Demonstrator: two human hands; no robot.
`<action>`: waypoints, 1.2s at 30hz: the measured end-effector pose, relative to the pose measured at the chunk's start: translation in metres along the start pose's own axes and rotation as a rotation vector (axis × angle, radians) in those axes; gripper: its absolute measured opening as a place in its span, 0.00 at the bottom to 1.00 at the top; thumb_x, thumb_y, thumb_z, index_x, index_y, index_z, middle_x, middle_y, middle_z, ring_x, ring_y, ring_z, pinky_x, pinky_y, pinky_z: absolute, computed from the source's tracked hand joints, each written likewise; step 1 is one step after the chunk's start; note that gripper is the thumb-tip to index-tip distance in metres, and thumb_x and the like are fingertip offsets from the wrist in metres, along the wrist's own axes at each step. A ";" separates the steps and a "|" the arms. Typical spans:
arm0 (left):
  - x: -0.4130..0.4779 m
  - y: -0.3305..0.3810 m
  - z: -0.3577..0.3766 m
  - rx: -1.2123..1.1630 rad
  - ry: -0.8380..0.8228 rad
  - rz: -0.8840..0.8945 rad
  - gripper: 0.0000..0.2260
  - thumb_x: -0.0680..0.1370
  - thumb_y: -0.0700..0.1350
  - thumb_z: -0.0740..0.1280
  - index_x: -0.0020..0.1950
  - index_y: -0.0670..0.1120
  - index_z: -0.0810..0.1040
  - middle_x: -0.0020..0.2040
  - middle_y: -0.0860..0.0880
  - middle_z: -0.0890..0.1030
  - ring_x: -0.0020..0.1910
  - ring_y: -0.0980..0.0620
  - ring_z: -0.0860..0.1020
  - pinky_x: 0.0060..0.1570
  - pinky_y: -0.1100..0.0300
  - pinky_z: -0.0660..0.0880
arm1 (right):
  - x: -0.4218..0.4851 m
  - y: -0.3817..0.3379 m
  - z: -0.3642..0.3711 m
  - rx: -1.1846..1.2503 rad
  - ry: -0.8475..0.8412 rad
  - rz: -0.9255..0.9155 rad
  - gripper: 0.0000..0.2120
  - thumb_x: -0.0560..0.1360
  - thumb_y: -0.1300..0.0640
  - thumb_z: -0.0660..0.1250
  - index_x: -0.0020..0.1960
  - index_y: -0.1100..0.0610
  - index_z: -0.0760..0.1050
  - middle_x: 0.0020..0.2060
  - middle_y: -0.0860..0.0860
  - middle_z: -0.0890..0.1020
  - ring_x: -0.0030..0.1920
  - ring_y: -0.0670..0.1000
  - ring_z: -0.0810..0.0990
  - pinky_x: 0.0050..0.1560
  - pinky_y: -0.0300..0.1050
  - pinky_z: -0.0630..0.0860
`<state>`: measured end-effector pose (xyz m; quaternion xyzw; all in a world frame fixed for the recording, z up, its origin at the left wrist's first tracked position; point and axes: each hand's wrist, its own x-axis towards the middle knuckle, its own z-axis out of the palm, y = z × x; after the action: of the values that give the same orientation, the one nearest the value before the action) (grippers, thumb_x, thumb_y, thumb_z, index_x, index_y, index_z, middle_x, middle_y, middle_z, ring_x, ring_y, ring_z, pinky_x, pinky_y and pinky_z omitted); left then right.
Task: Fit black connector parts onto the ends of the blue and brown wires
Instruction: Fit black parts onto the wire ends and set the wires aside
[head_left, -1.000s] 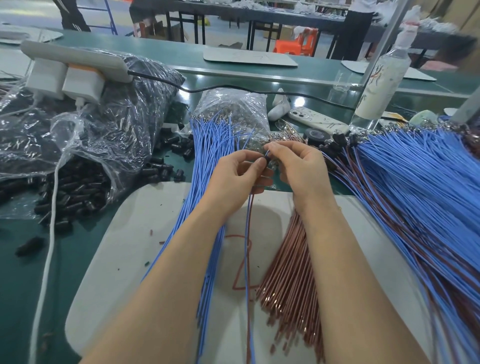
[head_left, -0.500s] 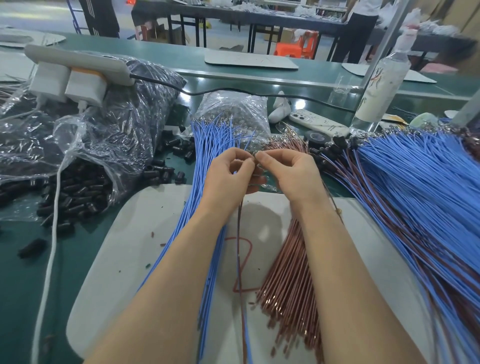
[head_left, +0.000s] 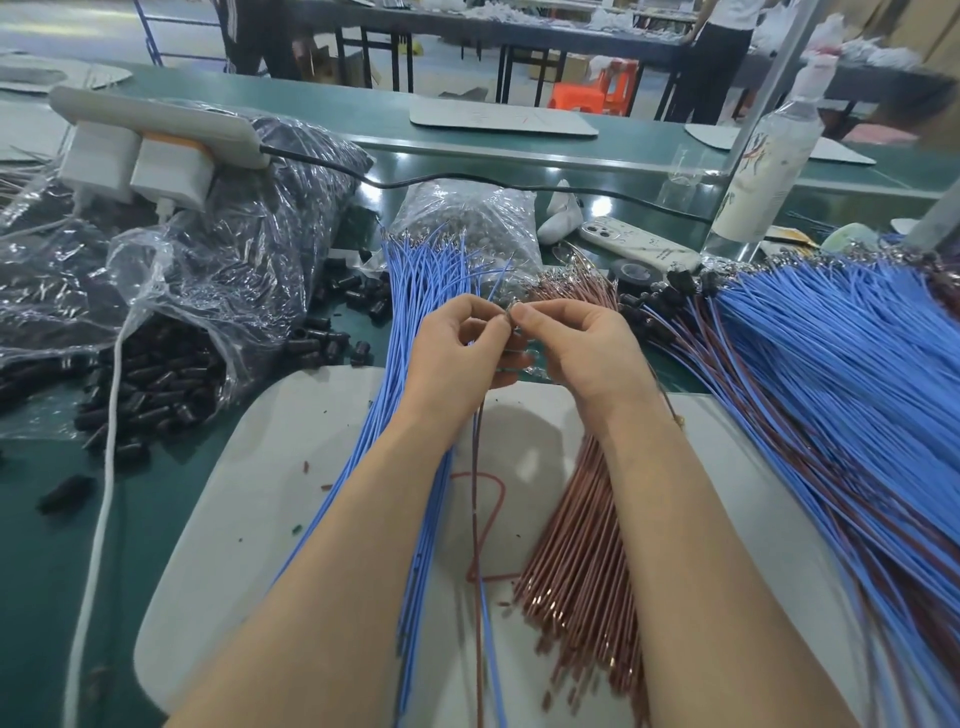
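Observation:
My left hand (head_left: 457, 353) and my right hand (head_left: 582, 348) meet fingertip to fingertip above the grey mat (head_left: 270, 493), pinching the metal-tipped ends of one brown wire (head_left: 475, 493) and one blue wire (head_left: 491, 649) that hang down between my forearms. Any black part between the fingers is hidden. A bundle of blue wires (head_left: 415, 301) lies left of my hands, and a bundle of brown wires (head_left: 576, 545) lies under my right forearm. Loose black connector parts (head_left: 156, 379) spill from a clear bag at the left.
A large fan of finished blue and brown wires (head_left: 841, 395) with black ends covers the right. A power strip (head_left: 150, 130) with white plugs sits on a plastic bag. A phone (head_left: 634, 244), tape roll (head_left: 631, 273), spray bottle (head_left: 769, 156) and a clear terminal bag (head_left: 467, 218) stand behind.
Both hands have shifted slightly left and away from me, still pinching the wire ends together. The hanging wires swung left with them.

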<state>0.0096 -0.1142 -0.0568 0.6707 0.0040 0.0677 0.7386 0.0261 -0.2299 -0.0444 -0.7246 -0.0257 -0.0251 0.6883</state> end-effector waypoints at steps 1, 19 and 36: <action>0.000 0.000 0.000 -0.001 -0.003 0.000 0.07 0.79 0.39 0.63 0.41 0.46 0.75 0.32 0.51 0.83 0.33 0.55 0.82 0.31 0.65 0.76 | 0.000 -0.001 -0.001 0.003 -0.011 0.012 0.04 0.73 0.57 0.72 0.39 0.53 0.81 0.24 0.42 0.79 0.23 0.37 0.72 0.26 0.28 0.67; -0.001 0.000 0.003 0.000 -0.037 -0.051 0.05 0.78 0.36 0.64 0.54 0.40 0.75 0.44 0.43 0.84 0.44 0.51 0.83 0.48 0.59 0.80 | 0.003 0.002 -0.004 -0.066 0.054 -0.041 0.07 0.73 0.59 0.71 0.37 0.55 0.79 0.26 0.45 0.80 0.27 0.40 0.76 0.28 0.31 0.70; -0.004 0.004 -0.003 0.239 -0.071 -0.054 0.08 0.79 0.39 0.64 0.41 0.45 0.79 0.35 0.49 0.82 0.34 0.58 0.80 0.41 0.61 0.79 | 0.008 0.007 -0.011 -0.179 -0.054 0.071 0.12 0.71 0.50 0.73 0.48 0.57 0.78 0.20 0.37 0.73 0.21 0.37 0.70 0.28 0.30 0.64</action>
<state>0.0054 -0.1113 -0.0532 0.7557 0.0039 0.0232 0.6545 0.0344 -0.2411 -0.0502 -0.7840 -0.0164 0.0168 0.6203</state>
